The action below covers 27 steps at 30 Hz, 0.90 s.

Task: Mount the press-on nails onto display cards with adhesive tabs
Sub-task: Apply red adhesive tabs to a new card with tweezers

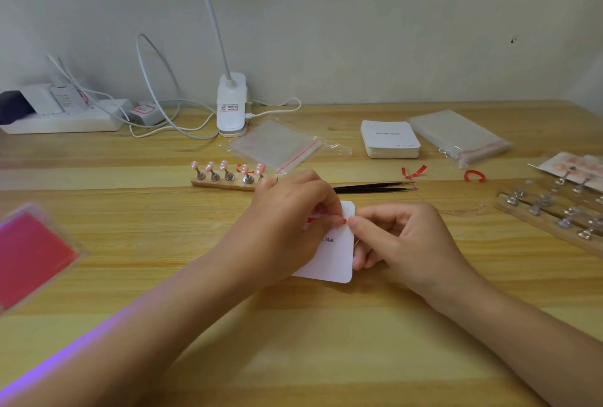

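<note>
At the centre of the counter (326, 325), the left hand (287, 210) pinched a red adhesive strip (328, 220) over a white display card (336, 253); the right hand (401, 236) gripped the card's edge, thumb against the strip's end. Taping appeared under way; next, seemingly, nails (225, 165) from the stand at 11 o'clock.
</note>
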Motion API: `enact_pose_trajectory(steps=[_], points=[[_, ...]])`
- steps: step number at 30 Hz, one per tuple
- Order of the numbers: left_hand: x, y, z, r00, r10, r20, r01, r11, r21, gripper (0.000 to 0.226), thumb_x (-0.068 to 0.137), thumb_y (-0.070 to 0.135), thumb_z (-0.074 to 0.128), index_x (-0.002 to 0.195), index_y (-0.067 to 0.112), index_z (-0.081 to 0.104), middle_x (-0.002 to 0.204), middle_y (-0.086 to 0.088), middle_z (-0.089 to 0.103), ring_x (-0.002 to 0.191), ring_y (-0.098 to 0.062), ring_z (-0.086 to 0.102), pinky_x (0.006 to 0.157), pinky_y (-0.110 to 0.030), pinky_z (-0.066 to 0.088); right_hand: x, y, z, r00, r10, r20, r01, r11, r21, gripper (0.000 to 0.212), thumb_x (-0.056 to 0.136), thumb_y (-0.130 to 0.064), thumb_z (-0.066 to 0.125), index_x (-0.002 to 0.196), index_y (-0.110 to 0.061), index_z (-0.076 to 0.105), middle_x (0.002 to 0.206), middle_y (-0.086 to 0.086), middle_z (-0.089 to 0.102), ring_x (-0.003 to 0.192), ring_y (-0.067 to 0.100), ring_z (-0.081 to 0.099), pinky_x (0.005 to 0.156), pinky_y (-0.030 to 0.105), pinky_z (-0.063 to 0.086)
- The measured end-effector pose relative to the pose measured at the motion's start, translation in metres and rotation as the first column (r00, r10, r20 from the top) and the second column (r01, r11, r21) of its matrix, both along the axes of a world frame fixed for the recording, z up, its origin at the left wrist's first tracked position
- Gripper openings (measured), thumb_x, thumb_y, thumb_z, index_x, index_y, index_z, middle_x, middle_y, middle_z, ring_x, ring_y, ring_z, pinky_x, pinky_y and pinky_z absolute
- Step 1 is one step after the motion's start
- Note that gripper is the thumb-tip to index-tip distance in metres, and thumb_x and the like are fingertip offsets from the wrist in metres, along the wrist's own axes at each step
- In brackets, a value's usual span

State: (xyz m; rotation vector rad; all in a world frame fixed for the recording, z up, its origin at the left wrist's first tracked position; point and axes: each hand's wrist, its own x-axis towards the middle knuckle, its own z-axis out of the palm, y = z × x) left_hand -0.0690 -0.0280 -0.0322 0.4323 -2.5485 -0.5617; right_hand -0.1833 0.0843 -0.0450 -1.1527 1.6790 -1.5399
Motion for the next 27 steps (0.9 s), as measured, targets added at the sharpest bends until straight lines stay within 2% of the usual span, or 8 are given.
enact_pose_trajectory(steps=[4, 11, 14, 17, 20, 23, 27], points=[[-0.002, 0.0044, -0.0015, 0.997, 0.04, 0.066, -0.037, 0.998, -0.041, 0.026, 0.087, 0.015, 0.059, 0.074, 0.031, 0.044, 0.077, 0.018, 0.04, 0.076, 0.0, 0.035, 0.074, -0.024, 0.018, 0.0002, 0.0001, -0.0011, 0.999, 0.008, -0.034, -0.008, 1.0, -0.008, 0.025, 0.086, 0.001, 0.055, 0.067, -0.007, 0.069, 0.045, 0.003, 0.061, 0.042, 0.007, 0.058, 0.046, 0.015, 0.046], [0.0007, 0.0078, -0.0059, 0.999, 0.029, 0.024, -0.027, 0.995, -0.098, 0.029, 0.085, 0.002, 0.058, 0.077, 0.026, 0.043, 0.079, 0.015, 0.039, 0.082, -0.013, 0.044, 0.071, -0.028, 0.02, -0.0006, -0.0006, -0.0016, 1.0, 0.009, -0.028, -0.01, 1.0, -0.005, 0.024, 0.086, 0.0, 0.055, 0.067, -0.007, 0.069, 0.046, 0.003, 0.062, 0.043, 0.007, 0.059, 0.047, 0.015, 0.047], [0.0017, 0.0059, -0.0054, 0.999, 0.019, 0.026, -0.017, 0.997, -0.075, 0.02, 0.086, 0.007, 0.058, 0.078, 0.023, 0.05, 0.082, 0.013, 0.043, 0.083, -0.009, 0.044, 0.074, -0.027, 0.021, -0.0007, -0.0004, -0.0014, 1.0, 0.002, -0.012, -0.002, 1.0, -0.006, 0.023, 0.086, 0.0, 0.055, 0.067, -0.004, 0.068, 0.048, 0.004, 0.062, 0.043, 0.008, 0.06, 0.047, 0.016, 0.048], [0.0023, 0.0029, -0.0039, 0.999, 0.014, 0.043, -0.011, 0.999, -0.052, 0.01, 0.087, 0.01, 0.058, 0.082, 0.018, 0.057, 0.079, 0.017, 0.042, 0.082, -0.003, 0.039, 0.082, -0.017, 0.02, -0.0007, -0.0003, -0.0015, 1.0, 0.009, -0.003, -0.009, 1.0, -0.004, 0.024, 0.086, 0.001, 0.055, 0.067, -0.005, 0.068, 0.047, 0.003, 0.062, 0.042, 0.008, 0.059, 0.046, 0.016, 0.047], [0.0023, 0.0052, -0.0038, 0.999, 0.006, 0.047, 0.001, 0.988, -0.156, 0.01, 0.087, 0.007, 0.052, 0.081, 0.013, 0.057, 0.081, 0.01, 0.045, 0.081, -0.012, 0.043, 0.072, -0.027, 0.021, -0.0003, -0.0003, -0.0016, 1.0, 0.019, -0.02, -0.019, 1.0, 0.007, 0.024, 0.086, 0.0, 0.054, 0.067, -0.006, 0.068, 0.047, 0.002, 0.061, 0.043, 0.008, 0.06, 0.047, 0.016, 0.048], [0.0039, 0.0081, -0.0022, 0.995, -0.032, 0.096, 0.058, 0.958, -0.282, 0.023, 0.08, 0.01, 0.03, 0.081, 0.01, 0.053, 0.082, -0.003, 0.047, 0.078, -0.017, 0.037, 0.065, -0.03, 0.018, 0.0001, -0.0007, -0.0012, 1.0, 0.018, -0.016, -0.017, 1.0, 0.007, 0.023, 0.086, 0.0, 0.054, 0.068, -0.003, 0.068, 0.048, 0.001, 0.061, 0.042, 0.008, 0.059, 0.047, 0.017, 0.048], [0.0064, 0.0036, -0.0022, 0.989, -0.135, 0.061, 0.144, 0.971, -0.193, 0.025, 0.08, 0.013, 0.023, 0.082, 0.011, 0.048, 0.085, 0.001, 0.041, 0.078, -0.018, 0.037, 0.072, -0.036, 0.03, -0.0003, -0.0006, 0.0002, 1.0, -0.01, 0.004, 0.01, 1.0, 0.005, 0.02, 0.085, 0.0, 0.055, 0.069, 0.001, 0.068, 0.044, 0.0, 0.058, 0.039, 0.008, 0.056, 0.045, 0.017, 0.047]])
